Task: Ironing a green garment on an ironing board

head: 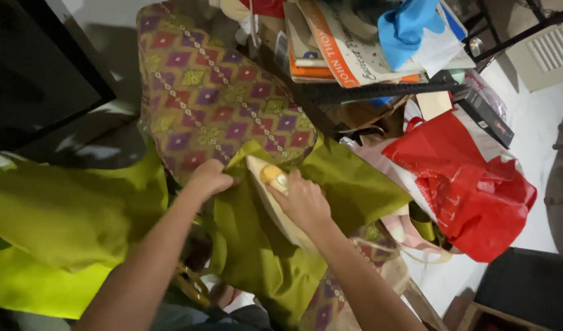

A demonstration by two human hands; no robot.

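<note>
1. Right hand (305, 202) closed around the handle of a cream-coloured iron (275, 196), fingers wrapped over the top, forearm coming in from the lower right.
2. Iron resting on olive-green cloth (257, 245) near the middle of the view, long axis slanting from lower right to upper left, pointed tip aimed up and left toward the other hand. Yellow dial (274, 176) visible just ahead of the knuckles.
3. Left hand (209, 178) curled into a loose fist just beside the iron's tip, pressing down on the edge of the green cloth, forearm coming in from the lower left.
4. Green cloth spread under both hands, draped over a board covered in patterned fabric (208, 92) with purple, red and gold diamonds. More of the green cloth (67, 208) bunched and hanging to the left.
5. Hidden or unclear: rear half of the iron covered by the right hand and wrist; soleplate not visible; iron's cord impossible to make out. Lower end of the board buried under the cloth. Dark shape (36, 67) at upper left cut off by the edge.
6. Red plastic bag (471, 184) to the right, on the floor, well apart from the hands, mouth crumpled, contents not visible. Pale pink bags (404, 227) beside it, partly hidden.
7. Stack of books and papers (349, 49) at top centre, blue cloth (407, 27) lying on top, upper part cut off.
</note>
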